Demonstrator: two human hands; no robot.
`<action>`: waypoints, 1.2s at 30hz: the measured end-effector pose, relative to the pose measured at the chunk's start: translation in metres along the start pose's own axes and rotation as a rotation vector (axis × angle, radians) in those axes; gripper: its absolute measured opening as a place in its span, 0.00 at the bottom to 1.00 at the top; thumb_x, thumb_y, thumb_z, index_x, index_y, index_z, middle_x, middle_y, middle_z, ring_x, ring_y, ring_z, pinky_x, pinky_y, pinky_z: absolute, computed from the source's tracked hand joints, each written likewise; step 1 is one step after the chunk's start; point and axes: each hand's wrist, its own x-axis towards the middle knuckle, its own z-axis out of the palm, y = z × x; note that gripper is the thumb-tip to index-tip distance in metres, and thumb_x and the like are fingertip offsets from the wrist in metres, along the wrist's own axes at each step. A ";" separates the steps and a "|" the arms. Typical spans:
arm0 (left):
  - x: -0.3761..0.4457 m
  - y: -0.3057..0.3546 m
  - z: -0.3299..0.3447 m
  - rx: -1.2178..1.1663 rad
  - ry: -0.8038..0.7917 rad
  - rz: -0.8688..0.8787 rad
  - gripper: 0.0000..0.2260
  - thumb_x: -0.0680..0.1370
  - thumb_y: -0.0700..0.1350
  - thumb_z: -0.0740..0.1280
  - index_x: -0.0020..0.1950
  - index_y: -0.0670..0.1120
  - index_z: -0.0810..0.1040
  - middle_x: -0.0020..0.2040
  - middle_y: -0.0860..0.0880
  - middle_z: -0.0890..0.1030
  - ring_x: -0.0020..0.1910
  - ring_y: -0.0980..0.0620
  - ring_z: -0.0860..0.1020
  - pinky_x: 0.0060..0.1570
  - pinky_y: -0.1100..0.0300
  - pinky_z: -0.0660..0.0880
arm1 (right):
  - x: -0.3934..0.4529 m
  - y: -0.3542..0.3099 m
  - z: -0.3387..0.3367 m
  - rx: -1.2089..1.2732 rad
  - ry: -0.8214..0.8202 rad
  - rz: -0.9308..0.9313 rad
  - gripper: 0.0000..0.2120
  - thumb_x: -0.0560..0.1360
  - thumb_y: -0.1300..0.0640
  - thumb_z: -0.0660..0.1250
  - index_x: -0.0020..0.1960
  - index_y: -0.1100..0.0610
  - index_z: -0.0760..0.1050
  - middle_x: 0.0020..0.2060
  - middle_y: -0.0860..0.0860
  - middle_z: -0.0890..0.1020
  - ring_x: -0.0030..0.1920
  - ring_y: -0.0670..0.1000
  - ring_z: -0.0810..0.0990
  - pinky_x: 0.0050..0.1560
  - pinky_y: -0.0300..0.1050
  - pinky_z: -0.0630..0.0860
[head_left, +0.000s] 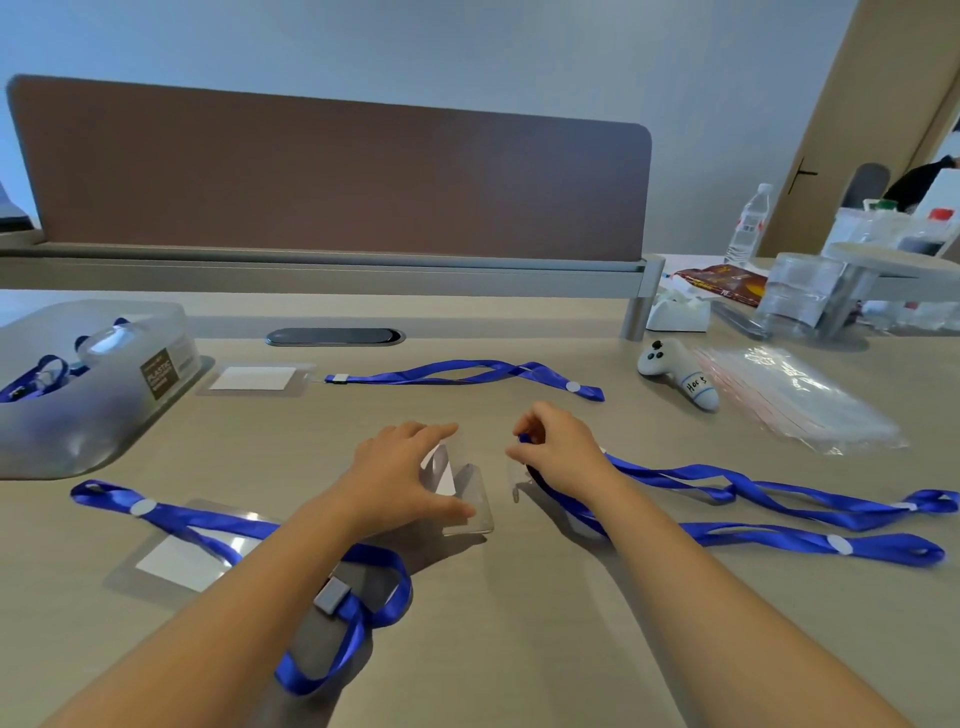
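Left hand (400, 467) round badge holder (470, 512) edges

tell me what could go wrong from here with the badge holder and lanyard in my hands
1. The left hand grips the clear badge holder tilted, with its white card standing askew; the card might slip out.
2. The blue lanyard pinched by the right hand trails in crossed strands that could tangle if pulled.
3. A second lanyard loops under the left forearm and might get dragged.
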 end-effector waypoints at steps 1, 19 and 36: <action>0.000 0.001 -0.001 -0.032 0.020 0.003 0.38 0.66 0.59 0.71 0.71 0.56 0.56 0.72 0.50 0.63 0.69 0.48 0.62 0.68 0.49 0.62 | 0.000 -0.002 0.000 0.081 0.016 0.008 0.08 0.74 0.61 0.65 0.53 0.60 0.72 0.45 0.51 0.74 0.45 0.48 0.74 0.39 0.31 0.69; -0.026 0.015 -0.024 -0.195 0.249 0.162 0.42 0.61 0.60 0.72 0.70 0.54 0.57 0.70 0.50 0.65 0.67 0.51 0.64 0.64 0.56 0.63 | -0.022 -0.039 0.003 0.687 -0.063 0.061 0.08 0.76 0.64 0.61 0.40 0.58 0.74 0.34 0.53 0.78 0.32 0.47 0.79 0.32 0.33 0.79; -0.039 0.015 -0.034 -0.168 0.265 0.217 0.42 0.54 0.67 0.62 0.66 0.61 0.54 0.70 0.52 0.64 0.67 0.54 0.61 0.66 0.56 0.61 | -0.028 -0.045 -0.004 0.763 -0.098 0.150 0.07 0.75 0.64 0.63 0.38 0.59 0.75 0.31 0.53 0.76 0.27 0.45 0.76 0.27 0.33 0.76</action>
